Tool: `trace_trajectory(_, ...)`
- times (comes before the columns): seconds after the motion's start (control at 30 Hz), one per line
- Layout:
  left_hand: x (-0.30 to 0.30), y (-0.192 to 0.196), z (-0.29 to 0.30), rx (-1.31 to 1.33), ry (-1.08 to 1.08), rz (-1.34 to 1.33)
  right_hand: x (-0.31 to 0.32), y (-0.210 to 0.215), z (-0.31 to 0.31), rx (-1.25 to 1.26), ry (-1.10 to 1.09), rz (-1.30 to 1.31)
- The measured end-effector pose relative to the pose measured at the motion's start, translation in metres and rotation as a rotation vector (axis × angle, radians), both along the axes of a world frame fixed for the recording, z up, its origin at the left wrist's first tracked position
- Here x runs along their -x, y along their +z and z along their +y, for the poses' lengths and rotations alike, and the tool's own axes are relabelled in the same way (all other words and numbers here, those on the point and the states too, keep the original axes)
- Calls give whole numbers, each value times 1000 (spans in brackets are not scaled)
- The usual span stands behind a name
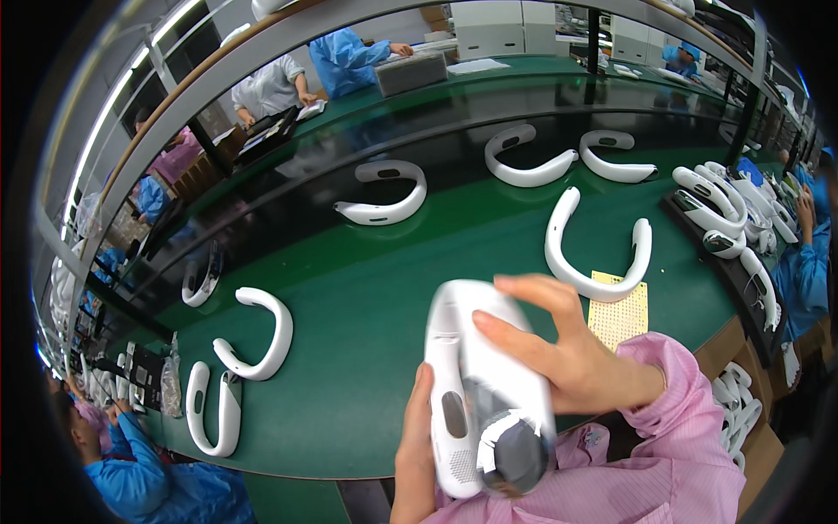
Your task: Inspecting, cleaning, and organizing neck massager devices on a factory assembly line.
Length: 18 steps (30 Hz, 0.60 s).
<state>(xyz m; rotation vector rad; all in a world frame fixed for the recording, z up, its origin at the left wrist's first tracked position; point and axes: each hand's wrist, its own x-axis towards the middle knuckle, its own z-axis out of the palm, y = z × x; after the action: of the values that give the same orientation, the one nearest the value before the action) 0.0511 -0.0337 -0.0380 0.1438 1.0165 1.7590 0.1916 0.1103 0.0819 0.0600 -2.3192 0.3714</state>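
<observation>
Close in front of me, a white U-shaped neck fan [451, 393] is held up over the table, partly smeared by motion. Its near arm shows a dark oval slot and a patch of small holes, and a dark shiny end faces me. My left hand [414, 454] grips it along its left side, with most of the fingers hidden behind. From the right, my right hand [567, 354] holds it, two fingers lying over its upper part and the thumb out of sight. To the right, another neck fan [602, 275] rests partly on a yellow dotted sheet [620, 316].
More neck fans lie along the green table [349, 349], such as a neck fan [384, 196] at the back. A dark tray [742, 288] piled with white parts is at the right, above a cardboard box [759, 437]. Co-workers in blue sit on both sides.
</observation>
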Motion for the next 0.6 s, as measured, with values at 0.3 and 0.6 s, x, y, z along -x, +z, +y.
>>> trace_trajectory(0.3,19,36,-22,-374,-11,759,-2,-41,46,889,181,94)
trace_trajectory(0.6,33,29,10,-108,339,680,6,-21,42,1627,179,-273)
